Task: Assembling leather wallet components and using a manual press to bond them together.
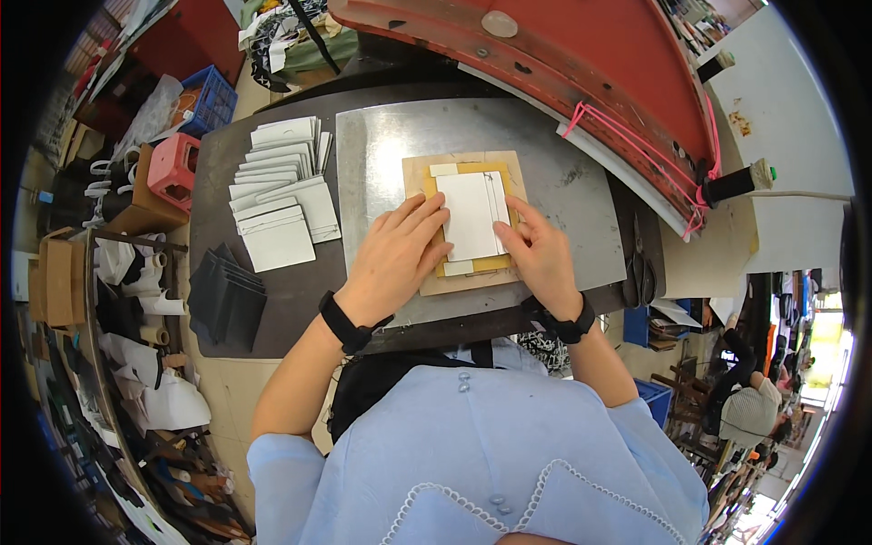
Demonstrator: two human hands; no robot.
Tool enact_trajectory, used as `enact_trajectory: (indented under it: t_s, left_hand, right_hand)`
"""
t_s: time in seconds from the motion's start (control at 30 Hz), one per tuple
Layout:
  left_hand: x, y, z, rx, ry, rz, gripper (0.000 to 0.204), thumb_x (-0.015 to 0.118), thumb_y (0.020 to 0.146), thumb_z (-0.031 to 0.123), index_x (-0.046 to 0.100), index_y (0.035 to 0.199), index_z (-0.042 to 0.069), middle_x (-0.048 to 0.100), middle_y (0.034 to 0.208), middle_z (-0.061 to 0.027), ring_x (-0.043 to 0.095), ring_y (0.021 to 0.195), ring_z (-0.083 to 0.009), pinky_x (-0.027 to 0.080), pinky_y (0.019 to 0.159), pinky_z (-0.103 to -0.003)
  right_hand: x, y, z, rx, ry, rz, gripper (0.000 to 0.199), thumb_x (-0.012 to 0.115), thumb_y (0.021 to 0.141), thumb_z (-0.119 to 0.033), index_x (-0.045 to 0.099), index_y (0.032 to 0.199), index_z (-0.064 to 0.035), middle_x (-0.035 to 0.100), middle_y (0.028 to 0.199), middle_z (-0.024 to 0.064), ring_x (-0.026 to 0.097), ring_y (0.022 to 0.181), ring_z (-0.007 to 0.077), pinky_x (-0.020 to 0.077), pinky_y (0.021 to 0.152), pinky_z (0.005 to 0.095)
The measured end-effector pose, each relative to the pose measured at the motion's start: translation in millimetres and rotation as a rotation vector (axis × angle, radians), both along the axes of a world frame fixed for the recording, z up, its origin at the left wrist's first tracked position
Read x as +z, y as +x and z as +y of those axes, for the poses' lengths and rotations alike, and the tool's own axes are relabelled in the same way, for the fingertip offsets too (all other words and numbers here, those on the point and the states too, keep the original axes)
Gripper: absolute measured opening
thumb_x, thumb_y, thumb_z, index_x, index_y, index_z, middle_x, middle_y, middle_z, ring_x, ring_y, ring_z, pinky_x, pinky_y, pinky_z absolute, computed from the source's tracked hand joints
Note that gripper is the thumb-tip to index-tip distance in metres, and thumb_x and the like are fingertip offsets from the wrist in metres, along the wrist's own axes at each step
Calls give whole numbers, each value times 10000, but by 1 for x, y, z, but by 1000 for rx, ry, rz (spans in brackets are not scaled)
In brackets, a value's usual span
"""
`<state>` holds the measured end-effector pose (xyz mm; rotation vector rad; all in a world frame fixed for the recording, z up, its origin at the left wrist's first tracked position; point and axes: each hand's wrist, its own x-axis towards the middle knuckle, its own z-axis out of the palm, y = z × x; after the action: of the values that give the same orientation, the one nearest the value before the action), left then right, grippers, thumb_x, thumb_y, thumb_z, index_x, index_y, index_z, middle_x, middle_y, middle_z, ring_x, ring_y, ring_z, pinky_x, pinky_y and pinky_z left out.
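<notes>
A white rectangular panel (470, 209) with dark lines along its right side lies on a yellow-edged frame (495, 264). That frame rests on a pale tan board (413, 173), which sits on a grey metal plate (581, 209). My left hand (395, 250) is laid along the panel's left edge, fingers stretched out and the thumb near its lower left. At the right edge my right hand (542, 247) touches the panel with thumb and forefinger apart; its other fingers are partly hidden. Neither hand grips anything that shows.
Stacked white panels (282, 200) and dark pieces (227, 295) lie on the table's left. Black-handled scissors (639, 272) lie at the right edge. A red machine part (563, 54) with pink cord (627, 136) overhangs the far right. A pink stool (173, 171) stands left.
</notes>
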<state>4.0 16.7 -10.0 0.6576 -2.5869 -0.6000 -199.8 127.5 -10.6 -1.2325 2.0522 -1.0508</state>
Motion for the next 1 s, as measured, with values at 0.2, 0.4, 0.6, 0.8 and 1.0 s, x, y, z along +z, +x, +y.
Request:
enact_trajectory:
  t_s: [0.2,0.4,0.6,0.8,1.0]
  left_hand:
    - [-3,0,-1,-9,15,-5,483,703,882,235,560,1290,21,521,1441,-112,460,1338,-314,381,1053,-410]
    - [-3,-1,-1,-2,-16,-28,483,709,869,211,562,1286,19,522,1432,-117,457,1342,-313,383,1051,-412]
    - [4,-3,2,-20,-98,-43,510,717,841,173,557,1295,2,538,1392,-133,479,1322,-307,400,1038,-404]
    - [5,-3,3,-26,-77,-18,501,706,858,171,551,1298,-13,534,1394,-147,486,1310,-309,405,1034,-409]
    - [5,-8,1,-29,-98,-2,444,719,854,176,564,1222,-19,554,1319,-155,497,1277,-336,412,1027,-413]
  right_hand:
    - [-6,-1,1,-9,-26,-26,440,661,924,-236,588,1285,5,632,663,147,606,567,226,462,578,336]
    - [-4,-2,1,15,-10,-21,448,658,924,-239,581,1294,3,633,668,145,607,571,227,462,576,338]
    - [7,-1,-1,29,-6,25,473,664,914,-236,566,1311,1,611,670,141,592,578,230,450,572,340]
    - [2,-4,0,55,-12,-12,459,648,928,-218,560,1318,7,598,672,141,584,586,235,444,578,343]
    - [2,-5,0,92,16,31,469,636,936,-246,561,1326,3,604,678,139,592,587,261,455,584,353]
